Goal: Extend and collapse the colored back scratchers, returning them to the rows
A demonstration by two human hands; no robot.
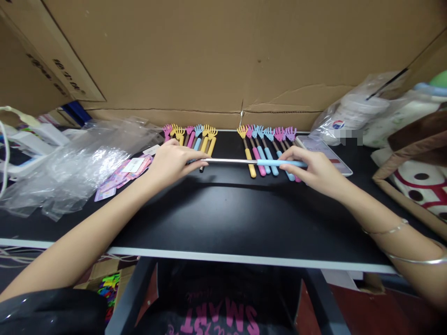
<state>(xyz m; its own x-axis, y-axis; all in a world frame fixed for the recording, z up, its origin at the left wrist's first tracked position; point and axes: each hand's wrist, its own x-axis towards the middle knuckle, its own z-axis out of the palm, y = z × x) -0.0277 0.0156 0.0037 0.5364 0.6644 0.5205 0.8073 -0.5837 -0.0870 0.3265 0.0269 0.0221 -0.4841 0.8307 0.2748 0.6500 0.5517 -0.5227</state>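
A telescopic back scratcher [237, 161] stretches level between my two hands over the black table, its metal rod drawn out. My left hand [176, 160] is closed around its left end, so the head there is hidden by the fingers. On the right, my right hand [310, 168] pinches the light blue handle. Behind it lie two groups of back scratchers with claw-shaped heads: a left group [195, 139] in pink, yellow and blue, and a right group [263, 149] in yellow, pink, blue and purple.
Clear plastic bags [77, 158] and pink-purple cards [125, 173] cover the table's left side. At the right are a tablet-like device [326, 153], a bagged cup [359, 111] and a brown-handled bag [415, 172]. A cardboard wall [209, 56] closes off the back.
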